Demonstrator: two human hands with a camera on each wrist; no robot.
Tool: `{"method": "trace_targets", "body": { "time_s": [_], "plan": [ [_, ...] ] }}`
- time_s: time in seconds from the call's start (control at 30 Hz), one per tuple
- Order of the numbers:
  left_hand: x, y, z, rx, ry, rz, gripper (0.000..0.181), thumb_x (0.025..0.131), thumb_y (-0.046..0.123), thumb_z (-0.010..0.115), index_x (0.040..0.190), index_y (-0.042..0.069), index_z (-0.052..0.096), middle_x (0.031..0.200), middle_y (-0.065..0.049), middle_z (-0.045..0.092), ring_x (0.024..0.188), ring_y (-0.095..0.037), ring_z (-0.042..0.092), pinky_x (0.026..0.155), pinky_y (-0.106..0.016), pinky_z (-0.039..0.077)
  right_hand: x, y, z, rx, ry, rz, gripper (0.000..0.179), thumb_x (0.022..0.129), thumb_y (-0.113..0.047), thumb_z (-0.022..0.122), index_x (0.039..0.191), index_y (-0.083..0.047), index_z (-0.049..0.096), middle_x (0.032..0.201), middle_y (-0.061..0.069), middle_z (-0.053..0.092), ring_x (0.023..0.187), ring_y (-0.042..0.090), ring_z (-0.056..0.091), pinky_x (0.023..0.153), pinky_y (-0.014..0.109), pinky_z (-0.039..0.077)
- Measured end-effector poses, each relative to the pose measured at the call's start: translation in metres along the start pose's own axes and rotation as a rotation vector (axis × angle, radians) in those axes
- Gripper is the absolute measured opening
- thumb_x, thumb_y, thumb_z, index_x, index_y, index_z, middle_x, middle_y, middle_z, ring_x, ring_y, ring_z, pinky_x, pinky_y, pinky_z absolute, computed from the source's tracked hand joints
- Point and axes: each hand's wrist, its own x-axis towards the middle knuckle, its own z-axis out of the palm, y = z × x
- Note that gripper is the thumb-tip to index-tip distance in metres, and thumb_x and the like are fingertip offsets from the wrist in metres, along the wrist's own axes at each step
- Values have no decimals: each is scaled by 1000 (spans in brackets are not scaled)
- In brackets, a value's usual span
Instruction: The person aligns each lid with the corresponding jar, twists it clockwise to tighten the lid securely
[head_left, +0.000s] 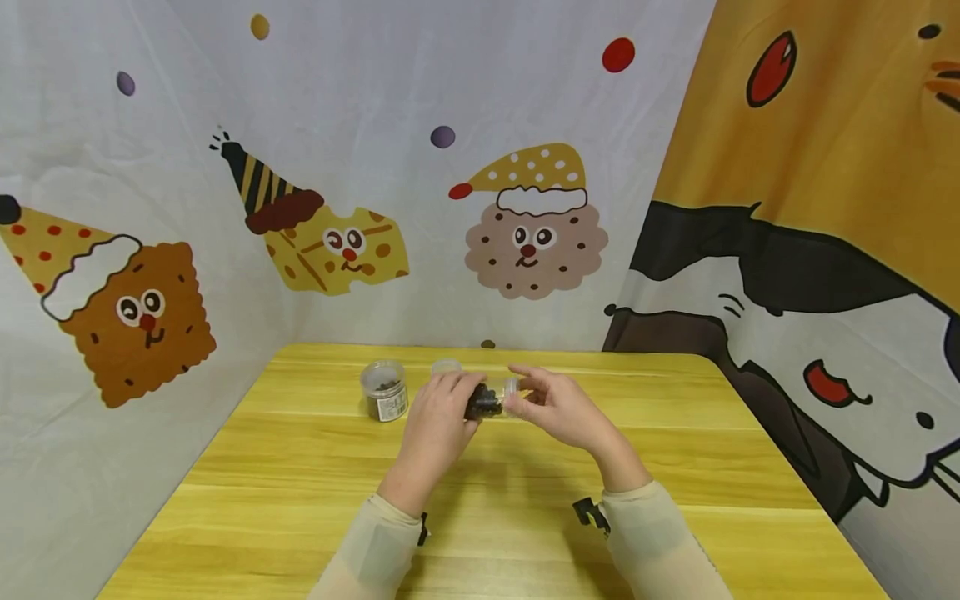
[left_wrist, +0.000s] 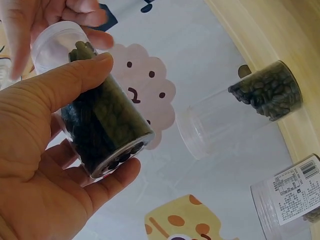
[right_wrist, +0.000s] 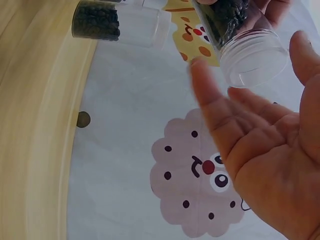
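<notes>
My left hand (head_left: 438,412) grips a clear plastic jar (left_wrist: 102,117) part-filled with dark, seed-like pieces. The jar lies tilted on its side above the table, its translucent lid (right_wrist: 255,65) toward the right. Around that lid end, my right hand (right_wrist: 260,140) has its fingers spread and extended, with a gap showing between palm and lid in the right wrist view. A second clear jar (left_wrist: 240,107) of dark pieces stands behind my left hand, mostly hidden in the head view. Left of it stands a wider jar (head_left: 384,392) with a white barcode label.
The yellow wood-grain table (head_left: 510,517) spreads out below both hands. Past its far edge hangs a pale curtain (head_left: 375,83) printed with cartoon biscuits and cheese. A second printed curtain (head_left: 825,167) hangs on the right.
</notes>
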Motion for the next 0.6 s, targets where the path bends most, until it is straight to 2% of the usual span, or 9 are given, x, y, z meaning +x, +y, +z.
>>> {"method": "trace_targets", "body": {
  "time_s": [0.1, 0.17, 0.23, 0.3, 0.43, 0.6],
  "plan": [
    [0, 0, 0, -2, -9, -8, 65, 77, 18, 99, 135, 16, 70, 129, -7, 74, 122, -31, 68, 104, -51, 60, -1, 2, -2, -59, 21, -67, 85, 92, -44, 84, 164, -21, 44, 157, 12, 59, 121, 28, 73, 100, 49, 63],
    [1, 1, 0, -2, -11, -12, 65, 76, 17, 99, 135, 16, 71, 129, -7, 74, 121, -31, 69, 103, -51, 60, -2, 2, -3, -86, 28, -128, 89, 87, -39, 90, 163, -23, 45, 161, 9, 55, 127, 31, 70, 107, 53, 59],
    [1, 1, 0, -2, -9, -13, 66, 75, 18, 100, 135, 16, 71, 129, -7, 74, 120, -31, 69, 103, -51, 61, -1, 2, -3, -96, 31, -173, 87, 85, -33, 93, 160, -23, 51, 157, 7, 60, 125, 30, 71, 110, 53, 58],
    [2, 1, 0, -1, -5, -8, 66, 75, 18, 100, 134, 16, 71, 128, -7, 75, 119, -30, 70, 102, -50, 61, -1, 2, -3, -95, 37, -193, 78, 85, -27, 92, 155, -21, 58, 148, 5, 67, 119, 25, 73, 107, 52, 60],
    [2, 1, 0, 1, -1, 10, 65, 76, 19, 100, 134, 15, 71, 126, -7, 75, 118, -30, 70, 101, -49, 61, -2, 3, -1, -78, 48, -192, 64, 88, -22, 90, 147, -17, 65, 129, 4, 76, 106, 17, 75, 99, 51, 63],
    [1, 2, 1, -2, -6, 15, 64, 77, 18, 99, 134, 15, 70, 126, -7, 75, 118, -30, 70, 102, -49, 61, -3, 4, 0, -77, 49, -193, 61, 90, -23, 89, 146, -15, 66, 116, 0, 78, 100, 13, 75, 94, 42, 65]
  ]
}}
